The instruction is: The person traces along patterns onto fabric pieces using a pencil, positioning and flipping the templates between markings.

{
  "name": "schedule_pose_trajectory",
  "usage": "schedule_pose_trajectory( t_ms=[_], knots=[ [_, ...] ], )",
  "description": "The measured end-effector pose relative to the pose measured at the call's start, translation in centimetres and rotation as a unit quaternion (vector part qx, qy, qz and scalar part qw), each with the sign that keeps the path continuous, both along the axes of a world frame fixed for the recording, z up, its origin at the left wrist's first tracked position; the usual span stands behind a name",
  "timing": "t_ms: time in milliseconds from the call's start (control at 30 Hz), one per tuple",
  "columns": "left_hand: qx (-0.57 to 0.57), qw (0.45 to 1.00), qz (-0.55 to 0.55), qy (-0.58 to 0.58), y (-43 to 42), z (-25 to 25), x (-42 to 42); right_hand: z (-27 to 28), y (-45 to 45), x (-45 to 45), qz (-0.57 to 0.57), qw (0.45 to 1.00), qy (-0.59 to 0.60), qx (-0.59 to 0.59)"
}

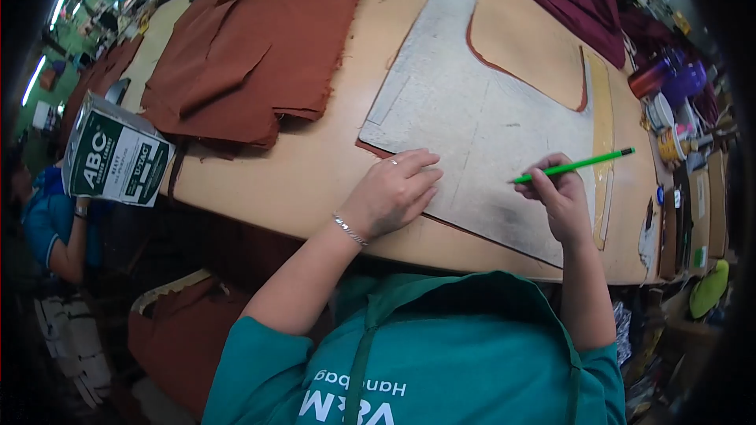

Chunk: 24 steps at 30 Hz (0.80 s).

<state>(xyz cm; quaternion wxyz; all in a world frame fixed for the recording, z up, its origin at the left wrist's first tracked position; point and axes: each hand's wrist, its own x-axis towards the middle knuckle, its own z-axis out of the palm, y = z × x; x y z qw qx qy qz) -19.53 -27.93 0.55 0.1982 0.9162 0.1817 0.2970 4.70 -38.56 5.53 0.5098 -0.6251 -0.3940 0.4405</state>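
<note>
A large grey-white pattern template (465, 102) with a curved cutout lies flat on the table, with rust-brown fabric (372, 148) showing along its edges. My left hand (394, 193) rests at the template's near-left edge, fingers stretched out and lying flat, holding nothing. On the right, my right hand (557, 201) grips a green pencil (587, 164) between thumb and fingers. Its tip points left over the template; whether it touches the surface I cannot tell.
Stacked rust-brown fabric pieces (236, 63) lie left on the table (260, 205). An ABC tin (114, 153) stands at the left edge. Maroon cloth (567, 8) lies at the back, and a yellowish strip (602, 126) beside the template. A co-worker's arm (72, 244) shows far left.
</note>
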Motion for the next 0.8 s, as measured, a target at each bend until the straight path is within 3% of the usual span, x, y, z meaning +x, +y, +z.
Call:
schedule_pose_trajectory(
  t_ms=[267,367,500,600,800],
  knots=[
    [0.006,0.955,0.219,0.199,-0.3,-0.5,-0.5,-0.2,13.2,-6.5,0.184,0.982,-0.033,0.02],
    [-0.001,0.942,0.255,0.217,-0.9,-0.4,-1.1,-2.1,17.2,-9.2,0.228,0.965,-0.13,-0.015],
    [0.005,0.938,0.273,0.214,-1.1,-0.7,-1.5,-3.2,19.6,-10.9,0.275,0.949,-0.141,-0.067],
    [0.019,0.934,0.283,0.219,-1.3,-0.6,-1.3,-2.9,19.5,-11.7,0.299,0.931,-0.2,-0.063],
    [0.017,0.932,0.271,0.241,-1.1,0.1,-1.2,-2.7,19.5,-12.2,0.301,0.93,-0.2,-0.07]
  ],
)
